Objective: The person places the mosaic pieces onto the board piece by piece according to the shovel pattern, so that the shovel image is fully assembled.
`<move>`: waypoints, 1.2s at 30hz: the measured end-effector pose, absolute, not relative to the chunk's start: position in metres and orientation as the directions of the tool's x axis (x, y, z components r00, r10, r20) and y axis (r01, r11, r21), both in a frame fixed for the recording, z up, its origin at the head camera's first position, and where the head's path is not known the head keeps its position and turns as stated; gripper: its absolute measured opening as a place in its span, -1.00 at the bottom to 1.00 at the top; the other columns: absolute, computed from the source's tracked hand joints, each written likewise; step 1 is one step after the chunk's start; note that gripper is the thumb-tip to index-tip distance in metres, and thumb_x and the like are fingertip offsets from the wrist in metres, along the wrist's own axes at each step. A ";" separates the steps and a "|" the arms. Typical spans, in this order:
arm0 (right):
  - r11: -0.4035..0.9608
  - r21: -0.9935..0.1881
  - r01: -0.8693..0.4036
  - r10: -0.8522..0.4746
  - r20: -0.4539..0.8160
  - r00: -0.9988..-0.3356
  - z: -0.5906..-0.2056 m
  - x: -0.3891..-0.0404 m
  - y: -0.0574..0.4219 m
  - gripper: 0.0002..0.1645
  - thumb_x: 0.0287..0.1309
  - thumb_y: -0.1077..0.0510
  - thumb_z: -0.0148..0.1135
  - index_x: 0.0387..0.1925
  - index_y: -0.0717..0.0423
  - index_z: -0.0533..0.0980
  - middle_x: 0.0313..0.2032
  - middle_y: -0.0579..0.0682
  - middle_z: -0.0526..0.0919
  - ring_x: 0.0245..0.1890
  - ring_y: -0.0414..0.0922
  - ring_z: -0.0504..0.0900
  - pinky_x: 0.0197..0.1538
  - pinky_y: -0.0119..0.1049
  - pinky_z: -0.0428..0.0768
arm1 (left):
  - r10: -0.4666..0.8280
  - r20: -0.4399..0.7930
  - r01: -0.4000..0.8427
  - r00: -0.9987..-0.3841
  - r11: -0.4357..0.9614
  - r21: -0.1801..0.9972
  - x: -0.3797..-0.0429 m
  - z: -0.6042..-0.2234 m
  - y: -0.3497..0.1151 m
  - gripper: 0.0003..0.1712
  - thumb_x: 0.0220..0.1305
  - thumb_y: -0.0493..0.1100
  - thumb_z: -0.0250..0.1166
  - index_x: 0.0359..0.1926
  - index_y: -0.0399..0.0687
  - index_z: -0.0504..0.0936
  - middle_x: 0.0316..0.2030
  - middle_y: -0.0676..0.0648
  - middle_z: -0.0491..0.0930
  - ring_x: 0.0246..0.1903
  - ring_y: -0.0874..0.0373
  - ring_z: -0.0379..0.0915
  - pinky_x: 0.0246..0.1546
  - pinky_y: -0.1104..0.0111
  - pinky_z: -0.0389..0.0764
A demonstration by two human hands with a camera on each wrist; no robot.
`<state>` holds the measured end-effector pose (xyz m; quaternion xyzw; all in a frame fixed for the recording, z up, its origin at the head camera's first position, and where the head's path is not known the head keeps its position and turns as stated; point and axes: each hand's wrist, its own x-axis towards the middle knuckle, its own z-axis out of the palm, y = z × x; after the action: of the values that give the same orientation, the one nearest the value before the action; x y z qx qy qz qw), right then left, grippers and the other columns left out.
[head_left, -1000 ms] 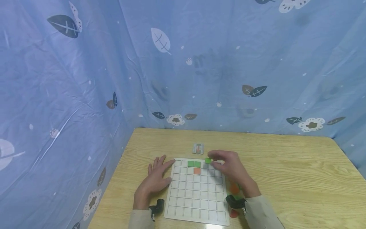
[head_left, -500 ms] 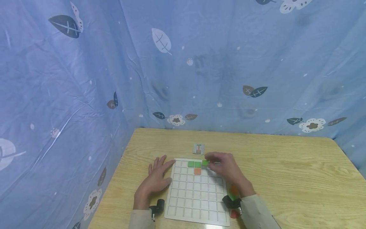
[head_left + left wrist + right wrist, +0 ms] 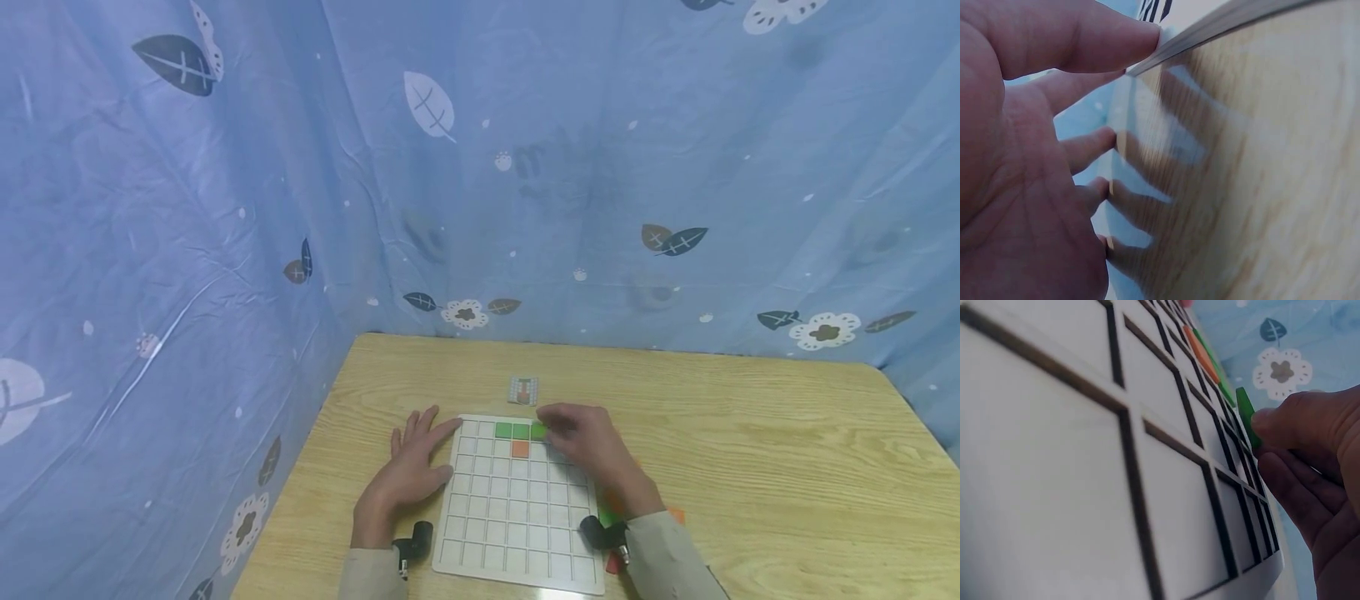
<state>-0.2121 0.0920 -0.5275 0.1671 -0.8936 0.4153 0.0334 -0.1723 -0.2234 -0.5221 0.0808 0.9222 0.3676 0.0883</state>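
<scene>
A white grid board (image 3: pixel 495 529) of square cells lies on the wooden table. Two green tiles (image 3: pixel 512 431) sit side by side in its far row, with an orange tile (image 3: pixel 520 449) in the cell below the right one. My right hand (image 3: pixel 588 442) pinches another green tile (image 3: pixel 1246 417) between thumb and fingers, tilted at the far row just right of the placed pair. My left hand (image 3: pixel 408 475) rests at the board's left side, fingers spread; in the left wrist view its thumb (image 3: pixel 1110 40) touches the board's edge.
A small card (image 3: pixel 522 391) printed with a coloured grid pattern lies beyond the board. Loose orange tiles (image 3: pixel 677 515), green tiles (image 3: pixel 607 517) and a red piece (image 3: pixel 613 564) lie right of the board, partly under the right forearm. A blue patterned curtain (image 3: pixel 525 208) hangs behind the table.
My right hand has moved left and slightly down with the green tile, bringing it beside the two placed green tiles. My left hand has stayed at the board's edge.
</scene>
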 end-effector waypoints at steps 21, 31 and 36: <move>0.618 -0.719 -0.318 -0.264 0.192 -0.945 -0.529 -0.209 0.086 -0.54 0.22 0.35 0.48 0.16 0.08 0.77 0.09 0.00 0.86 0.11 0.00 0.84 0.21 0.02 0.79 | 0.211 -0.109 0.081 -0.972 0.726 0.683 -0.172 -0.523 -0.223 -0.10 0.22 -0.30 0.29 0.62 0.13 0.46 0.76 -0.26 0.00 0.76 -0.38 -0.39 0.67 -0.38 -0.45; 0.603 -0.749 -0.277 -0.226 0.172 -0.959 -0.526 -0.203 0.090 -0.52 0.23 0.32 0.51 0.19 0.05 0.76 0.08 -0.05 0.87 0.11 -0.02 0.83 0.26 0.05 0.76 | 0.211 -0.107 0.083 -0.972 0.726 0.683 -0.171 -0.522 -0.223 -0.11 0.23 -0.29 0.30 0.62 0.14 0.45 0.75 -0.27 0.00 0.76 -0.38 -0.38 0.68 -0.38 -0.45; 0.540 -0.810 -0.230 -0.220 0.128 -0.967 -0.517 -0.193 0.099 -0.51 0.30 0.22 0.52 0.25 0.05 0.73 0.13 -0.06 0.85 0.16 -0.02 0.81 0.31 0.08 0.74 | 0.211 -0.108 0.081 -0.972 0.724 0.685 -0.171 -0.521 -0.223 -0.11 0.23 -0.29 0.30 0.62 0.14 0.46 0.75 -0.26 0.00 0.76 -0.38 -0.38 0.68 -0.38 -0.44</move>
<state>-0.1931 0.0992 -0.5171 0.1284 -0.8773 0.4623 0.0053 -0.1712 -0.2226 -0.5206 0.0789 0.9243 0.3627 0.0894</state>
